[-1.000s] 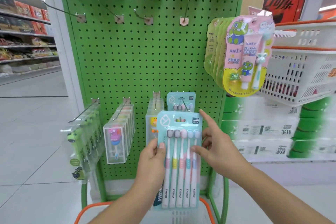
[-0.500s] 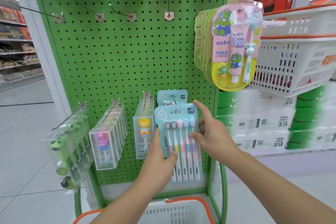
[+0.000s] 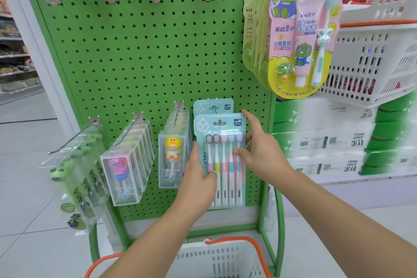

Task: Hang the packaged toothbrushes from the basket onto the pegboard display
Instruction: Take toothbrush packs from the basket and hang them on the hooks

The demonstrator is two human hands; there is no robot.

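**Seating the Five-Brush Pack on the Lower Peg**

Holding the toothbrush pack (image 3: 222, 160) against the green pegboard (image 3: 140, 56), both hands are engaged at the panel's lower right area, roughly 5 o'clock on the board. The left hand (image 3: 198, 178) grips the pack's left edge, thumb across the front near the brush handles, fingers behind. The right hand (image 3: 261, 153) pinches the right edge, thumb on the front face, index finger extended upward along the side toward 12 o'clock. The hang slot at the top of the pack sits at the tip of the peg (image 3: 220, 122). A second identical pack (image 3: 213, 107) hangs directly behind it, its header showing above.

At 9 o'clock from the held pack hang three rows of clear boxed children's brushes: duck boxes (image 3: 173, 156), pink-figure boxes (image 3: 128, 165), frog boxes (image 3: 76, 176). At 1 o'clock hang the pink and green kids' toothpaste sets (image 3: 302, 36). At 6 o'clock, below the board, stands the white basket (image 3: 216, 259) with orange handles.
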